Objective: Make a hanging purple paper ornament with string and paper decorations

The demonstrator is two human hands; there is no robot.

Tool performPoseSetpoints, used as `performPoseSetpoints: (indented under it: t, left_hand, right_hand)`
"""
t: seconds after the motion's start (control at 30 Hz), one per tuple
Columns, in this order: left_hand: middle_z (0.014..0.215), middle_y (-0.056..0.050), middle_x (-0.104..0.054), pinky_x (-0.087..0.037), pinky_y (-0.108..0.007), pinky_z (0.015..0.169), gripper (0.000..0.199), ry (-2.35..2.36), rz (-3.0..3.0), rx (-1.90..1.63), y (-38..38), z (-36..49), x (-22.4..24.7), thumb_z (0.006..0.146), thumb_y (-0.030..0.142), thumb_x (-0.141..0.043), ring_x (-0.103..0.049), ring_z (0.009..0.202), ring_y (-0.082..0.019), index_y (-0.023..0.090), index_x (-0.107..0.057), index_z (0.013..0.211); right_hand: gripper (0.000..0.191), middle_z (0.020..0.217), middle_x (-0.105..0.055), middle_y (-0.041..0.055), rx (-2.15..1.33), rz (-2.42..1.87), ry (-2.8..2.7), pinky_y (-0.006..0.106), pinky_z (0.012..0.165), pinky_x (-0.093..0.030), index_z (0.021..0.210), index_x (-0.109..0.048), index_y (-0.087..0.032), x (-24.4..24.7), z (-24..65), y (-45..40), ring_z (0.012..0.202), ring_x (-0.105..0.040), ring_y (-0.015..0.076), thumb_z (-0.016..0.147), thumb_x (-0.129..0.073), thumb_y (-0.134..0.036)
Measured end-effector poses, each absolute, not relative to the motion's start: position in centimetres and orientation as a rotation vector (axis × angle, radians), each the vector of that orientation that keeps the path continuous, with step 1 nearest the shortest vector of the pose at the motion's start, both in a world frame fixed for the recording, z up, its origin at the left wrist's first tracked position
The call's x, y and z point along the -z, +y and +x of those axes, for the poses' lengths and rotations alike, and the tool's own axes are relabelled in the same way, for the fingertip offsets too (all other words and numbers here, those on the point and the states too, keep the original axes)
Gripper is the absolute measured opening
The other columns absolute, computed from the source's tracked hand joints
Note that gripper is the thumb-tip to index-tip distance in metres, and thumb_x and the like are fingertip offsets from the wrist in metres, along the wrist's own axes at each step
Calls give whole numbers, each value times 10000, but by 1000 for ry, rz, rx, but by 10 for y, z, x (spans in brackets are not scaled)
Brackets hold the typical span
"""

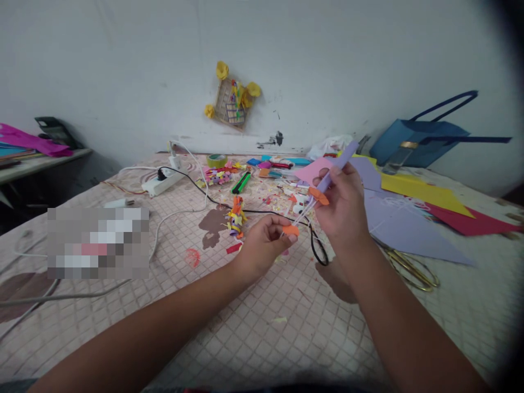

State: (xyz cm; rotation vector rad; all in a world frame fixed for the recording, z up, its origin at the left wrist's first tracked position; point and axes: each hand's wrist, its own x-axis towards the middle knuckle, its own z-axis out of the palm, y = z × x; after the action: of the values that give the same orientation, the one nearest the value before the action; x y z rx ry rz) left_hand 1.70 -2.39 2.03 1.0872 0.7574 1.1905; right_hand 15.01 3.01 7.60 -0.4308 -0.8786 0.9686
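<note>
Between thumb and fingers my left hand (266, 243) pinches an orange paper piece (291, 230). My right hand (344, 204) is closed around a rolled purple paper strip (338, 164), which points up and to the right. A second orange paper piece (318, 196) sits at the strip's lower end, by the right fingers. Thin whitish strands (303, 212) run between the two orange pieces. Left of my hands stands a small paper figure in orange, yellow and purple (236, 218). A black cord (319, 252) loops on the table below the right hand.
Gold-handled scissors (411, 267) and purple paper sheets (413, 224) lie to the right, before a blue bag (417, 139). A green cutter (241, 183) and paper scraps lie behind my hands. A white power strip (164, 181) with cables is at the left.
</note>
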Motion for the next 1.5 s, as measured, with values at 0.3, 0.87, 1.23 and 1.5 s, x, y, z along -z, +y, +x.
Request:
performPoseSetpoints:
  t: [0.3,0.87,1.23,1.5]
  left_hand:
    - [670,23,-593,-437,-211,551,254,815,1038,-1208,-23,17,-19,640,204,-721,-549,592,-89,155,-601,858]
    - [609,74,-575,-412,-205,555,414,703,992,-1295,-24,19,-16,631,229,-739,-577,589,-98,218,-353,781]
    - [702,19,-592,-442,-222,603,264,831,1020,-1254,-26,18,-20,669,233,-725,-564,654,-102,161,-562,864]
    - [680,23,-552,-429,-217,586,233,788,1093,-1205,-24,18,-14,693,312,-702,-512,604,-83,153,-570,801]
  right_hand:
    - [174,672,-600,-57,-992,-416,-897,217,482,-426,817,-550,-255,-76,150,28,574,-552,92,705,-675,-208]
    - [234,693,-603,-68,-1047,-400,-947,211,458,-407,866,-539,-280,-80,140,11,582,-552,96,694,-692,-240]
    - [240,683,-591,-66,-1031,-398,-963,205,460,-427,850,-539,-269,-81,140,12,581,-550,90,676,-703,-245]
    - [252,692,-610,-70,-1063,-396,-969,218,472,-444,879,-550,-282,-78,138,12,537,-532,85,681,-701,-242]
